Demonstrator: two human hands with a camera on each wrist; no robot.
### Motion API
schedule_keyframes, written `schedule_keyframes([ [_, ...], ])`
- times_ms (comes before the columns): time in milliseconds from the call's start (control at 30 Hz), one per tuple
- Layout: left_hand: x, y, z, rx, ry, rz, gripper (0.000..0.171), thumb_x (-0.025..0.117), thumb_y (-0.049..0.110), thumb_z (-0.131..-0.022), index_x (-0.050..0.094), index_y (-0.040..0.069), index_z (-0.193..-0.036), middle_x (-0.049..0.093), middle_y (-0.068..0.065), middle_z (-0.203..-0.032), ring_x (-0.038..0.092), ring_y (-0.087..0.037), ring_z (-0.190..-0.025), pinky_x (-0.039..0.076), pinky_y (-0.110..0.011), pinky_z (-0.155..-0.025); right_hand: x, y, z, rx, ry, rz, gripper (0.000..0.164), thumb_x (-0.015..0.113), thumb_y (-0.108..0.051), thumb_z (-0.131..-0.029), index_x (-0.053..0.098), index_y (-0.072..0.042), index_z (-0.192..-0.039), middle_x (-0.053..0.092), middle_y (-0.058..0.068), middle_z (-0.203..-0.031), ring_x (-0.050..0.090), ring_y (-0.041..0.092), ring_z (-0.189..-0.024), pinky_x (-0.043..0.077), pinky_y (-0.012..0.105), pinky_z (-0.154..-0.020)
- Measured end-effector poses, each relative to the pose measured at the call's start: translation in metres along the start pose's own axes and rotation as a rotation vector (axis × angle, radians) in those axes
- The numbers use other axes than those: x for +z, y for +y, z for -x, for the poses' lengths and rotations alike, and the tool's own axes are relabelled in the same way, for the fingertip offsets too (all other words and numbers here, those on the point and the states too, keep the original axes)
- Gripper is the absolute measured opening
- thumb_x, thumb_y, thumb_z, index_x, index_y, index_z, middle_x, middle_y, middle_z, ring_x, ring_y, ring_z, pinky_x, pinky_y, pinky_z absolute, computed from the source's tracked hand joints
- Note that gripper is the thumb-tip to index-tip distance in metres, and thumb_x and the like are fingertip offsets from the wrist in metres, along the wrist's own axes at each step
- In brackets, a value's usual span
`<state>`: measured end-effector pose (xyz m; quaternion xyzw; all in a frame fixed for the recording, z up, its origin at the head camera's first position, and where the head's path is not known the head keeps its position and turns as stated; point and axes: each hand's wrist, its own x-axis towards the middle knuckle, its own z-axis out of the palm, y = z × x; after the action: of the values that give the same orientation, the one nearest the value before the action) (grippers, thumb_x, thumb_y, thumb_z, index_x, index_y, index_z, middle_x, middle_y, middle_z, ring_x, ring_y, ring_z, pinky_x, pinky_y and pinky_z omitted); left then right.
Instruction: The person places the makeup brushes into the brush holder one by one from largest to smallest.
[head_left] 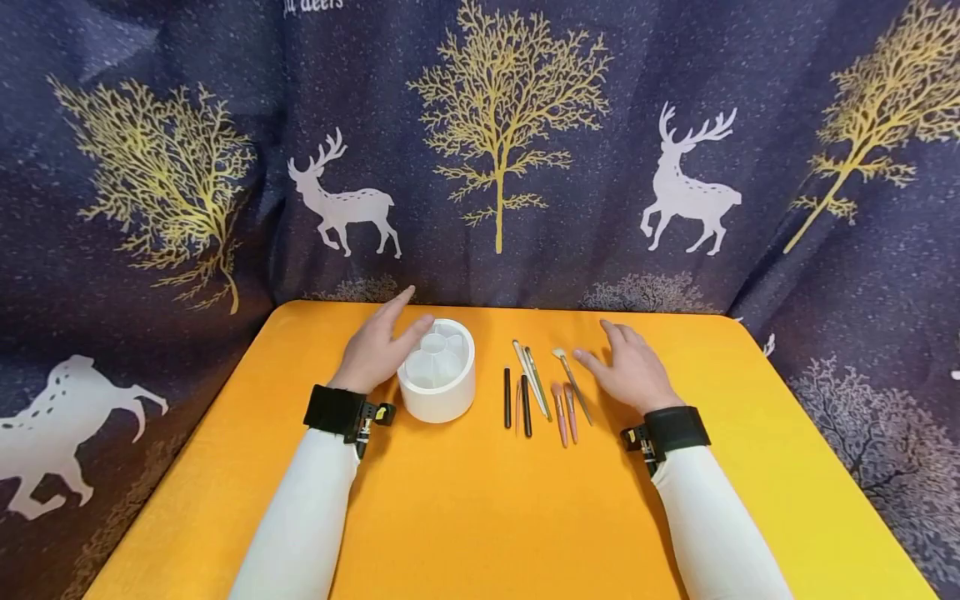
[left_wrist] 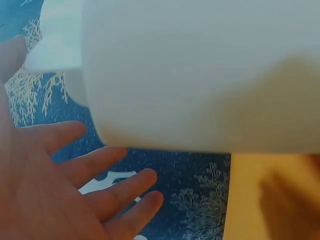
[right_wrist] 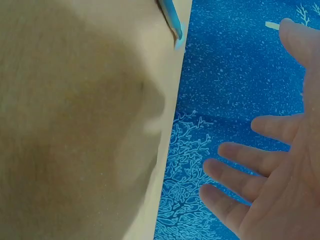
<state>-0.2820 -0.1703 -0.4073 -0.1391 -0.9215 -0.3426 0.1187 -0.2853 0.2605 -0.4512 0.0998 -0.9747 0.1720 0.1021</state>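
Note:
My left hand (head_left: 377,347) is spread beside a round white divided organizer (head_left: 438,404), its thumb over the rim in the head view. The organizer's white wall (left_wrist: 200,90) fills much of the left wrist view, above the spread fingers (left_wrist: 120,195). To the right of the organizer lie several makeup brushes: dark-handled ones (head_left: 526,406), pale slim ones (head_left: 531,379), pink ones (head_left: 560,417) and a fan brush (head_left: 573,387). Right of the fan brush, my right hand (head_left: 628,367) is held with fingers apart and nothing in it. A brush tip (right_wrist: 175,30) shows at the top of the right wrist view.
An orange tabletop (head_left: 480,517) lies under everything. Behind its far edge hangs a dark blue curtain (head_left: 555,275) printed with white deer and golden trees. Each wrist carries a black strap (head_left: 677,430) with a small camera.

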Motion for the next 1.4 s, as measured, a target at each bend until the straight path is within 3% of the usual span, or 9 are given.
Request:
schedule_keyframes([
  [300,0.008,0.012,0.0,0.024,-0.016,0.03,0.068,0.041,0.073,-0.094,0.022,0.044,-0.152,0.028,0.009,-0.157,0.037,-0.022,-0.137,0.033,-0.051,-0.106,0.003,-0.007,0.001,0.004,-0.052,0.006,0.094,0.041,-0.078,-0.09,0.029,-0.01,-0.153,0.037,0.026,-0.148,0.037,0.043,-0.132,0.035,0.061,-0.101],
  [733,0.016,0.015,0.002,0.045,-0.047,0.041,0.067,0.041,0.073,-0.093,0.022,0.046,-0.151,0.029,0.009,-0.157,0.044,-0.022,-0.131,0.036,-0.049,-0.103,0.013,-0.019,0.004,-0.027,-0.139,0.036,0.084,0.044,-0.073,-0.092,0.043,-0.008,-0.146,0.049,0.023,-0.137,0.051,0.04,-0.119,0.044,0.057,-0.093],
  [967,0.021,0.017,0.0,0.053,-0.056,0.022,0.068,0.04,0.075,-0.093,0.03,0.041,-0.151,0.033,0.006,-0.155,0.055,-0.021,-0.117,0.044,-0.045,-0.095,0.013,-0.021,0.005,-0.04,-0.161,0.026,0.081,0.046,-0.07,-0.093,0.048,-0.006,-0.141,0.056,0.02,-0.129,0.056,0.035,-0.112,0.046,0.053,-0.09],
  [1200,0.025,0.016,0.001,0.062,-0.073,0.032,0.067,0.04,0.073,-0.094,0.044,0.031,-0.146,0.041,0.004,-0.15,0.048,-0.019,-0.126,0.041,-0.043,-0.099,0.014,-0.023,0.006,-0.043,-0.179,0.014,0.059,0.054,-0.06,-0.095,0.064,-0.008,-0.121,0.065,0.007,-0.105,0.061,0.023,-0.09,0.05,0.045,-0.077],
  [1400,0.028,0.015,0.002,0.03,-0.09,0.06,0.066,0.04,0.075,-0.093,0.046,0.033,-0.144,0.045,0.006,-0.146,0.043,-0.016,-0.13,0.038,-0.043,-0.103,0.013,-0.024,0.007,-0.042,-0.2,0.032,0.038,0.058,-0.053,-0.095,0.069,-0.017,-0.098,0.061,-0.001,-0.092,0.056,0.016,-0.076,0.047,0.039,-0.069],
])
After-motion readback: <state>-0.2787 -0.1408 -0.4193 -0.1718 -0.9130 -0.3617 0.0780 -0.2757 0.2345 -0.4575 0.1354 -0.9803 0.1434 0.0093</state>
